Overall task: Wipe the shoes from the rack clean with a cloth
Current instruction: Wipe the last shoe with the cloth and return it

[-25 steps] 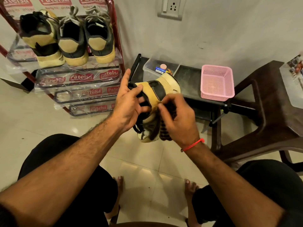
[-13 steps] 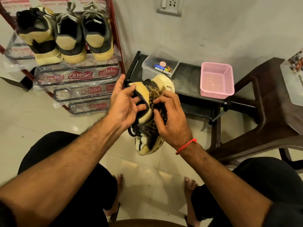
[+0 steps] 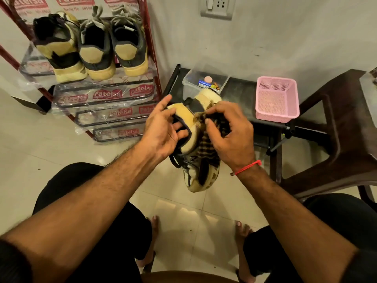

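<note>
Left hand [image 3: 163, 131] gripping the shoe [image 3: 195, 144] by its collar, mid-air above the floor, toe now hanging lower, right hand [image 3: 228, 133] clutching the cloth [image 3: 206, 144], shifted higher along the side, three shoes on the rack [image 3: 151, 58] top.

Right hand [image 3: 230, 133] slid cloth [image 3: 208, 144] (checked) along shoe [image 3: 195, 172].

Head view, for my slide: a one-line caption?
Left hand holds a yellow shoe; right hand wipes it with cloth.
</note>
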`<action>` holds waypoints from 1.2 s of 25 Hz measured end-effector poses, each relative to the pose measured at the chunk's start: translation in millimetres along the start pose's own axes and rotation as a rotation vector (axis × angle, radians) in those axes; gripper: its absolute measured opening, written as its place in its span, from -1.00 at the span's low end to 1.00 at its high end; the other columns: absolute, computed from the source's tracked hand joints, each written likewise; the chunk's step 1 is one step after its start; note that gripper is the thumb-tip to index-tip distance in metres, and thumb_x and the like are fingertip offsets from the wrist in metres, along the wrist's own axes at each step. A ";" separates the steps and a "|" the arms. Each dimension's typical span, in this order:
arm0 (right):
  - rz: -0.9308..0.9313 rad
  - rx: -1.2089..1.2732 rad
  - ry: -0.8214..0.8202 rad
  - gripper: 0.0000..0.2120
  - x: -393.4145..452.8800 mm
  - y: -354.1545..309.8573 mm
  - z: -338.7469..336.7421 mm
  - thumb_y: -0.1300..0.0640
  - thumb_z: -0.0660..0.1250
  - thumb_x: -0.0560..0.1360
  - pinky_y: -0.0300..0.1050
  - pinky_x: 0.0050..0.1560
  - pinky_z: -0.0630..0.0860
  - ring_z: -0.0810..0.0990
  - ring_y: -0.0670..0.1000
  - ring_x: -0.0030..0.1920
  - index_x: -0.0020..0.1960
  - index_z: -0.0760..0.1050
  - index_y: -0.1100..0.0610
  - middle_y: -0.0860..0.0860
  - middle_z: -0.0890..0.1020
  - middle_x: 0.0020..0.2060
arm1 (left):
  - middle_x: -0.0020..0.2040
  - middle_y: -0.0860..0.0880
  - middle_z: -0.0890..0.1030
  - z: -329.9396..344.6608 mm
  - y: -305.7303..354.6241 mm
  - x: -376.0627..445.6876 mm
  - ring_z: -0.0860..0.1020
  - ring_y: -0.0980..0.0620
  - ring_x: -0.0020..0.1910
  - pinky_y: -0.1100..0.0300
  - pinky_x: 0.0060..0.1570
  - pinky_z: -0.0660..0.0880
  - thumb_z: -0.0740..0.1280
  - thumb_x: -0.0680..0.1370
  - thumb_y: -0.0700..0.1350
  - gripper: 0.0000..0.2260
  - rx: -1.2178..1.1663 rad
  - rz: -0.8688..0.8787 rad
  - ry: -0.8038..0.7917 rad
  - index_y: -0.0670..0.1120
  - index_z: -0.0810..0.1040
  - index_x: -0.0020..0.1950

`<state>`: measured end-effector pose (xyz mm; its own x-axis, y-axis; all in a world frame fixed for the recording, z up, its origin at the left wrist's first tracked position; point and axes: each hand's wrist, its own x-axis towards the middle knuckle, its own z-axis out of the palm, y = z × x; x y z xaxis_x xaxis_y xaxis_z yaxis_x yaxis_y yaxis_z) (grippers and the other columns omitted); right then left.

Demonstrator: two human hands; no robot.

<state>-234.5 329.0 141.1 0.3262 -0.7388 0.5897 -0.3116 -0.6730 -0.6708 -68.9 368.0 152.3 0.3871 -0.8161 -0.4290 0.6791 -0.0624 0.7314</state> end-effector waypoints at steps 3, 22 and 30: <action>-0.046 -0.054 0.078 -0.83 3.0 -3.9 -0.8 0.29 0.41 0.51 -0.21 0.26 0.48 0.54 0.00 0.15 0.10 0.58 0.28 0.15 0.59 0.07 | -0.01 -0.14 0.63 9.1 -1.9 -8.0 0.67 -0.01 -0.29 0.16 -0.46 0.56 0.15 0.71 -0.25 -0.56 0.035 -0.016 -0.087 0.07 0.32 0.56; 0.036 0.174 -0.098 -0.80 -8.9 -9.3 -0.2 0.27 0.39 0.45 0.02 0.09 0.57 0.59 0.03 0.05 0.08 0.57 0.23 0.08 0.60 0.01 | 0.07 -0.13 0.65 5.1 13.4 -0.3 0.71 -0.07 -0.20 0.08 -0.40 0.60 0.10 0.72 -0.25 -0.61 -0.085 0.072 -0.090 0.02 0.36 0.53; -0.169 -0.104 -0.108 -0.77 -16.9 6.3 20.8 0.26 0.44 0.47 -0.01 0.24 0.53 0.55 0.13 0.18 0.12 0.61 0.27 0.18 0.56 0.13 | -0.04 -0.13 0.73 4.7 -2.9 -5.2 0.72 -0.14 -0.09 0.00 -0.27 0.64 0.12 0.73 -0.25 -0.63 -0.054 0.052 -0.091 0.04 0.43 0.49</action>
<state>-223.4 338.0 117.6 0.4737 -0.6108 0.6345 -0.3332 -0.7912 -0.5129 -75.8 369.8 154.9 0.3662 -0.8662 -0.3401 0.6934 0.0103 0.7205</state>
